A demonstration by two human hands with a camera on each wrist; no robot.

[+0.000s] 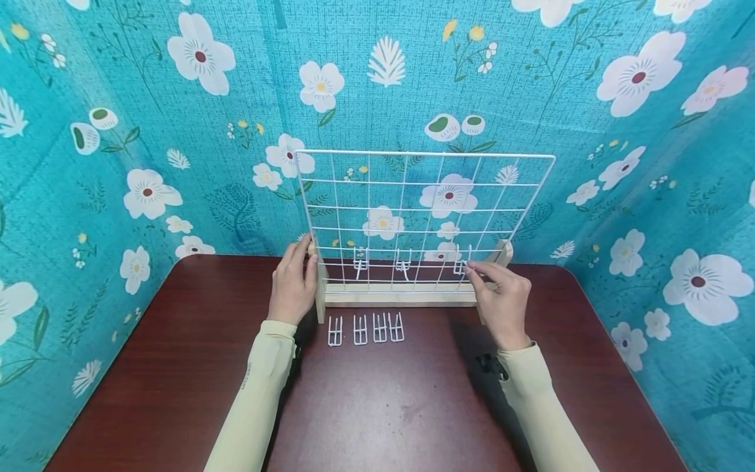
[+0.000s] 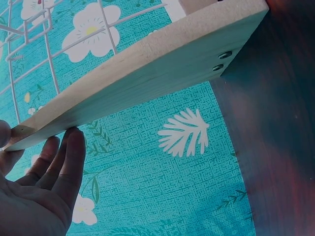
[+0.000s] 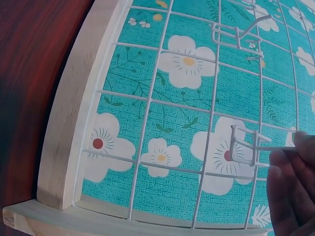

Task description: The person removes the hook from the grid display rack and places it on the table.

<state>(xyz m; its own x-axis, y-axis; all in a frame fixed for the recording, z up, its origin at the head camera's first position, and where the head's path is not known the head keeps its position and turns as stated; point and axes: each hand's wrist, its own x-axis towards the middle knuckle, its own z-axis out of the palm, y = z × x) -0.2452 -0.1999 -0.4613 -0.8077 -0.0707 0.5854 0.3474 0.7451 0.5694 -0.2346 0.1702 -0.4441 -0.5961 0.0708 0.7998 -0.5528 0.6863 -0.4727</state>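
Observation:
A white wire grid panel (image 1: pixel 387 210) stands tilted in a light wooden stand (image 1: pixel 401 300). My left hand (image 1: pixel 293 278) grips the upper end of the stand's left side board (image 2: pixel 147 81), its fingertips against the outer face. My right hand (image 1: pixel 503 295) pinches the prong of a white wire hook (image 3: pixel 243 150) between thumb and fingers, at the lower right of the grid. That hook's back frame overlaps the grid wires in the right wrist view. Two similar hooks, a left one (image 1: pixel 360 263) and a middle one (image 1: pixel 404 263), hang on the same low part of the grid.
Several loose white wire hooks (image 1: pixel 360 330) lie in a row on the dark red-brown table (image 1: pixel 377 406), in front of the stand. A turquoise floral curtain (image 1: pixel 248 131) surrounds the table at the back and sides.

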